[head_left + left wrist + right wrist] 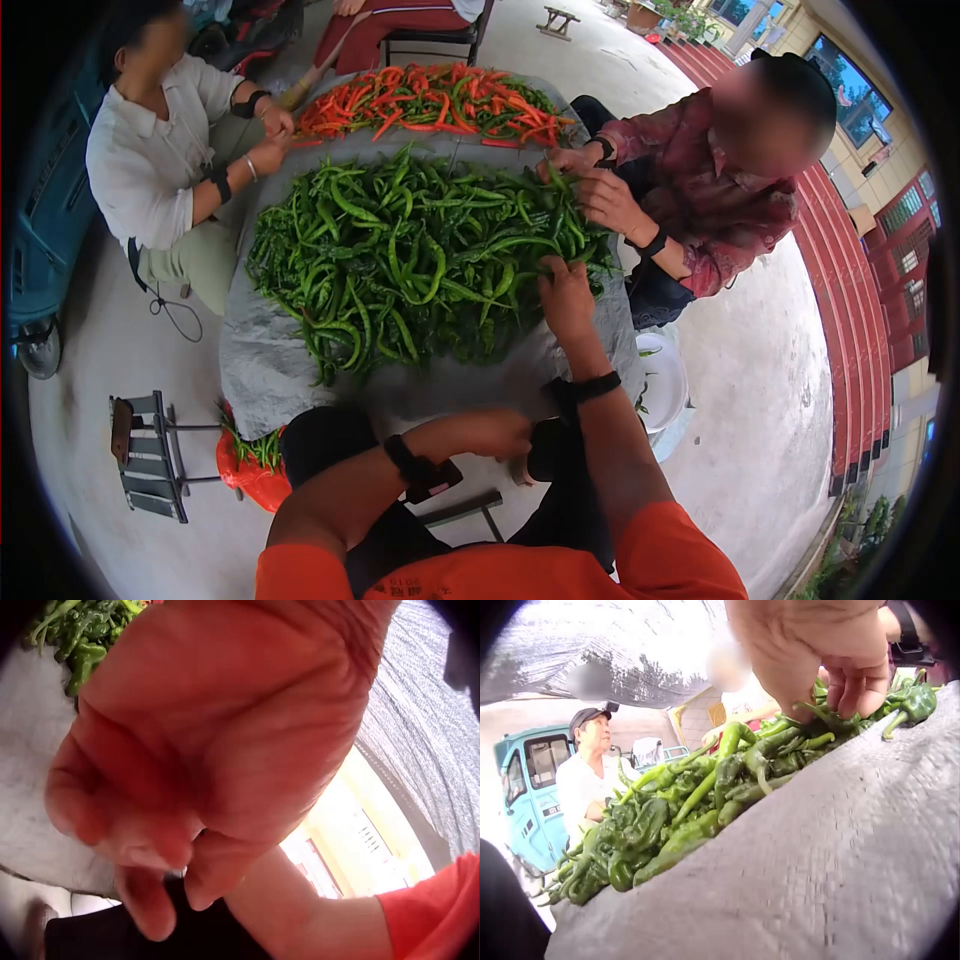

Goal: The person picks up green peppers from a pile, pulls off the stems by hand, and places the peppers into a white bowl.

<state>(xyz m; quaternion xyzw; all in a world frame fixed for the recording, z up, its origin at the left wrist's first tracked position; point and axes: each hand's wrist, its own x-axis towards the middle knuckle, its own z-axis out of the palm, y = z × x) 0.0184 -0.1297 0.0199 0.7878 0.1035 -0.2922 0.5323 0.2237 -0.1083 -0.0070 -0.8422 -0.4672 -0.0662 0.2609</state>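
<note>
A broad heap of long green chili peppers [420, 260] covers the near part of a grey woven sheet [265, 350]. At the heap's right edge, my right hand [568, 300] reaches down among the peppers. In the right wrist view, its thumb and curled fingers [855, 694] pinch a green chili pepper [821, 716] at the top of the pile. My left hand [490, 432] hangs in front of the sheet's near edge, above my lap. Its fingers [146, 900] are loosely curled toward the thumb, and nothing shows in the palm.
Red chili peppers [430, 95] lie in a band at the far side. One person sits at the left, another at the right with both hands in the green heap. A white basin [665, 385], a red bag [250, 470] of green peppers and a folding stool [155, 455] stand around.
</note>
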